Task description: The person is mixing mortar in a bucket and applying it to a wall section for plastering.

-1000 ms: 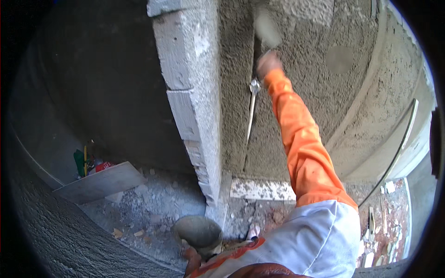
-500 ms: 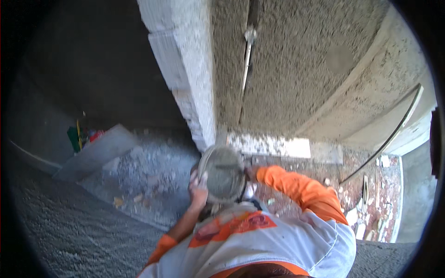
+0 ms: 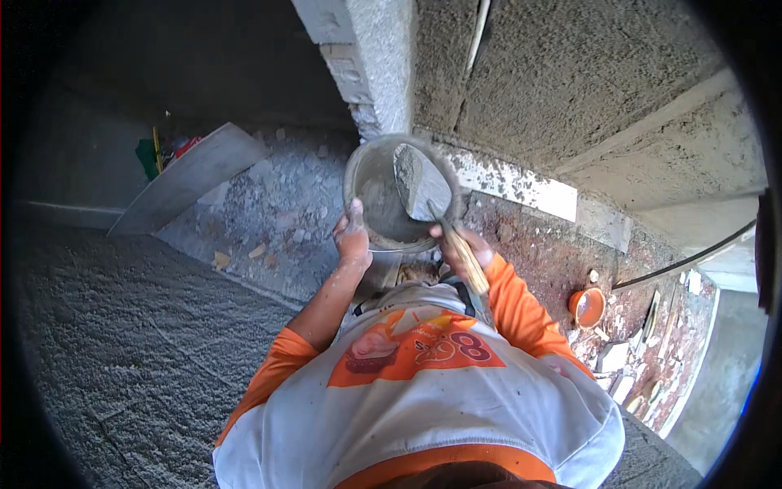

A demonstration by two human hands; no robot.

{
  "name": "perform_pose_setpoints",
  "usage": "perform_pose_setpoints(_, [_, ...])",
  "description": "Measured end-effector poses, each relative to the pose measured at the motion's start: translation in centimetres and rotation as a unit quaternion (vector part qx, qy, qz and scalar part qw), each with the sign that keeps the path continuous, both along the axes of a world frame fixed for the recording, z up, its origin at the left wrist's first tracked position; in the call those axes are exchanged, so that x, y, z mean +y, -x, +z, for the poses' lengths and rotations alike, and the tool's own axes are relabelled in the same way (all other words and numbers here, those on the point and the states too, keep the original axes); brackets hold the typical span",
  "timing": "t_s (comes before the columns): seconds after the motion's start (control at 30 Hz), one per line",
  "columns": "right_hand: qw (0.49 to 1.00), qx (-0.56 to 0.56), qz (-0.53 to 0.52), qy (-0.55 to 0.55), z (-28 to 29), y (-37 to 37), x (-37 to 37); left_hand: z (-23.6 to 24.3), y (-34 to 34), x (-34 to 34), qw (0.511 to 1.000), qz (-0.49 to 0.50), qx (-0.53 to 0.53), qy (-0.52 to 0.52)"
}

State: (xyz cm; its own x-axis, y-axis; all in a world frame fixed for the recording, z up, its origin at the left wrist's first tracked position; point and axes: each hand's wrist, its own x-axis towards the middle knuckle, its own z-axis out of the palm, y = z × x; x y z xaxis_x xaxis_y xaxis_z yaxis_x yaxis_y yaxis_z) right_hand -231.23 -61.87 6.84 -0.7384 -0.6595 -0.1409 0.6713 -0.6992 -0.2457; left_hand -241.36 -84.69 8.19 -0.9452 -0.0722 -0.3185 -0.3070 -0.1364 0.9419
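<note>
A round grey bucket (image 3: 368,186), its inside smeared with mortar, is held up in front of my body. My left hand (image 3: 353,240) is closed on its near-left rim, thumb laid over the edge. In my right hand (image 3: 474,247) is a trowel (image 3: 422,186) with a wooden handle, gripped near the neck at the bucket's near-right rim. The trowel's blade lies over the bucket's opening and carries a patch of grey mortar. Whether my right fingers also touch the rim I cannot tell.
A pale wall end (image 3: 379,61) rises just beyond the bucket, beside a rough mortared wall (image 3: 562,73). Grey rubble (image 3: 285,191) and a leaning board (image 3: 191,175) are at left. An orange bowl (image 3: 586,307) sits among floor debris at right, near a long dark strip (image 3: 684,262).
The view has shifted, and the bucket now appears higher in it. The trowel has come into sight in my right hand, over the bucket. The orange bowl now shows past my right arm.
</note>
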Motion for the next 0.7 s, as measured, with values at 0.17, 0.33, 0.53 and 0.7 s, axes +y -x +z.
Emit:
perform_pose_setpoints(0.17, [0.99,0.049,-0.129,-0.005,8.1,6.1,2.6,-1.6,-1.1,-0.6,0.982,0.063,-0.132,0.117])
perform_pose_setpoints(0.33, [0.779,0.325,-0.473,-0.253,28.7,5.9,6.3,-7.6,-3.7,-4.5,0.925,0.051,-0.189,0.325])
perform_pose_setpoints(0.53, [0.273,0.42,-0.786,-0.363,41.0,7.8,7.2,-7.9,-6.4,-8.1,0.915,0.108,-0.151,0.358])
perform_pose_setpoints(0.7, [0.098,0.447,-0.843,-0.281,42.3,16.3,11.0,-4.6,-7.4,-9.7,0.913,0.075,-0.135,0.378])
